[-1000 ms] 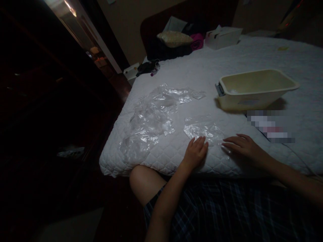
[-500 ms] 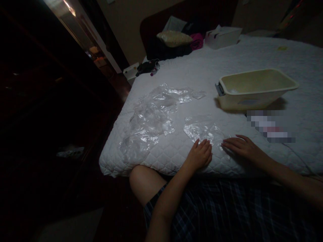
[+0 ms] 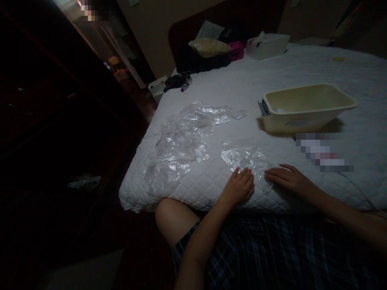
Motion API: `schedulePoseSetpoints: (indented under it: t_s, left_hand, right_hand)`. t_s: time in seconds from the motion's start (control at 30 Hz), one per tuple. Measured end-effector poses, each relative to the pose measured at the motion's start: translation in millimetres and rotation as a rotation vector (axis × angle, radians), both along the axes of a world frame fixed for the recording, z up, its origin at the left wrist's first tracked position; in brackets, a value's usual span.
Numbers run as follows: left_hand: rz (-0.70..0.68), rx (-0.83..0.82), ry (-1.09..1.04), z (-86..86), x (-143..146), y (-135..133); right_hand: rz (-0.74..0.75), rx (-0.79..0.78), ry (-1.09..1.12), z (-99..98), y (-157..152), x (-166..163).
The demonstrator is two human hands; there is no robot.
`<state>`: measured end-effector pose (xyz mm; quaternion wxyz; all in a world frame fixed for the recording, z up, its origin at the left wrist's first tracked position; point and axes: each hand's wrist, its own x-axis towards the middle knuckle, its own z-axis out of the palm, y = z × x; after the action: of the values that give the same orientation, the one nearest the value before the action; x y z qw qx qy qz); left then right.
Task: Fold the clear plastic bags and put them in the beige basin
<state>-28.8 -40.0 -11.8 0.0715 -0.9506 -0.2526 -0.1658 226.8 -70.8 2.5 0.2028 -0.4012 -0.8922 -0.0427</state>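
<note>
At edge of bed, my left hand & right hand lie flat, fingers nearly together, pressing plastic bag down, prob. to smooth it.

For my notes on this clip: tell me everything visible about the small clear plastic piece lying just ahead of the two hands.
The small plastic piece is thin, clear, crinkled film that glints in the dim light. It may be a bag, though no opening shows. It lies flattened on the white quilted bed cover near the front edge, apart from the larger plastic heap to its left. The left hand and right hand lie open, palms down, seemingly touching its near edge.
</note>
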Motion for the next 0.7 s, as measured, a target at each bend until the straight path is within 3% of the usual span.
schedulePoseSetpoints:
  t_s: [0.3, 0.7]
  left_hand:
    - [0.005, 0.018, 0.011, -0.8, -0.4, -0.1]
    - [-0.007, 0.035, 0.032, 4.0, -1.2, -0.8]
  right_hand:
    - [-0.026, -0.040, 0.072, 8.3, 10.5, -9.0]
    - [-0.285, -0.153, 0.140, 20.3, 29.3, -40.4]
